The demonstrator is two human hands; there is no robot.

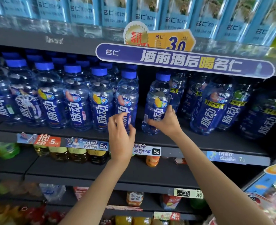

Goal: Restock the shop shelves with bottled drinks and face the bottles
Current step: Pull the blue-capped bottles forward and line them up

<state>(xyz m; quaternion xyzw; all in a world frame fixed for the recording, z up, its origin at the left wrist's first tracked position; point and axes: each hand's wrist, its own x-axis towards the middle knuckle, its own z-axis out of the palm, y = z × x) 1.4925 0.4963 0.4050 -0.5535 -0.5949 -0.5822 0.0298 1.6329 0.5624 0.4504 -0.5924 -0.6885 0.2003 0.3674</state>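
Hands first: your left hand (120,127) sits at the foot of the end bottle (127,101) of the left-hand row, fingers curled loosely around its lower label; whether they actually grip or only touch, you cannot tell from this view. Your right hand (165,120) is clamped on the lone bottle (158,103), thumb up the right side, fingers wrapped across the label near the base. That bottle stands tilted, top leaning right, its base on the middle shelf (199,140) near the front edge, in the gap between the left row and the larger bottles (215,108) to the right.

Status, as a judgement: facing on the left row (53,98) looks mostly done. Blue caps line up and labels point outward. The held bottle is not yet seated or squared, and its label is turned partly aside. A dark gap remains behind and around it, so that lane likely needs more stock.

Below the hands, price tags (147,151) run along the shelf lip. Lower shelves (101,169) hold sparse mixed drinks with bare stretches, probably work still left.

Farther up, the promotional sign (182,60) overhangs the row, and the top shelf carries pale-blue labelled bottles (203,21), packed tight.
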